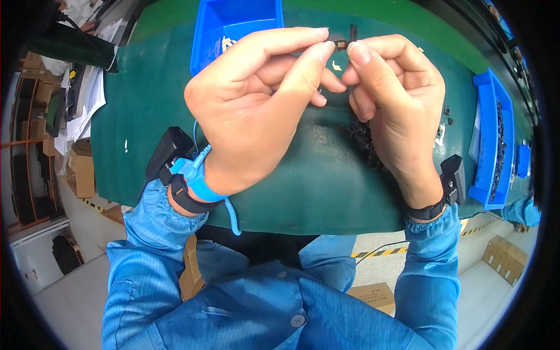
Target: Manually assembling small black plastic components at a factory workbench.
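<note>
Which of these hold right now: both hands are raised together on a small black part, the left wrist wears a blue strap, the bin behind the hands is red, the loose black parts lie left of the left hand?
1. Left hand and right hand pinch a small black part together. True.
2. A blue wrist strap with a coiled cord sits on the left wrist. True.
3. The bin behind the hands is red. False: it is blue.
4. The loose black parts lie left of the left hand. False: they lie on the green mat under the right hand.
</note>
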`<state>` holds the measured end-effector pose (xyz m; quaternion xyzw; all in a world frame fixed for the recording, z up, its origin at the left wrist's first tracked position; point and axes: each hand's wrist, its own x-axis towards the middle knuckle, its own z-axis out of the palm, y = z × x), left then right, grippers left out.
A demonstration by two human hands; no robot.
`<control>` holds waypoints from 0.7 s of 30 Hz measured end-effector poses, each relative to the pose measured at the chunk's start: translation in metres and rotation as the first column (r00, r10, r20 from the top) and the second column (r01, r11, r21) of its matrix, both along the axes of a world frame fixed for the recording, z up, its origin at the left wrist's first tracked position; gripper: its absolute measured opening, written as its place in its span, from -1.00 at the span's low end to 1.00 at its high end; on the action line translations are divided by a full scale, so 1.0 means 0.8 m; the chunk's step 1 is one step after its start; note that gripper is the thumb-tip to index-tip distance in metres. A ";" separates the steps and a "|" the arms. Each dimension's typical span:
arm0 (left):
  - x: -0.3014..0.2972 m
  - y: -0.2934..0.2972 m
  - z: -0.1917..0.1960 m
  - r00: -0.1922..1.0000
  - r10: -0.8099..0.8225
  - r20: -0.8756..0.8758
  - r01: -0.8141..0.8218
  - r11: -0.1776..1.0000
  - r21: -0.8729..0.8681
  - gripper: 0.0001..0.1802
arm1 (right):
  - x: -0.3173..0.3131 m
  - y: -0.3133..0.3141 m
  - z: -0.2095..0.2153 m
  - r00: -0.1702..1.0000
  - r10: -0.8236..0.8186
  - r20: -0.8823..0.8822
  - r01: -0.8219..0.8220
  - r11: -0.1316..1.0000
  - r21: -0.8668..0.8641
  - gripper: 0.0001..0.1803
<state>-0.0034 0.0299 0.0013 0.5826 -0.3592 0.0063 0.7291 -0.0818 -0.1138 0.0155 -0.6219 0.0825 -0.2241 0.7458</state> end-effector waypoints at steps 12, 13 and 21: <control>0.000 0.001 -0.002 1.000 -0.011 0.019 0.011 1.000 0.003 -0.79 | -0.001 -0.001 -0.004 1.000 -0.003 0.025 0.004 0.999 -0.050 -0.89; 0.000 0.000 -0.003 1.000 -0.009 0.017 0.009 1.000 0.005 -0.79 | 0.000 -0.002 -0.005 1.000 -0.003 0.023 0.004 0.999 -0.049 -0.89; -0.001 0.000 -0.001 1.000 -0.004 0.012 0.004 1.000 0.001 -0.80 | 0.000 -0.001 -0.003 0.999 -0.015 0.043 0.017 0.998 -0.056 -0.88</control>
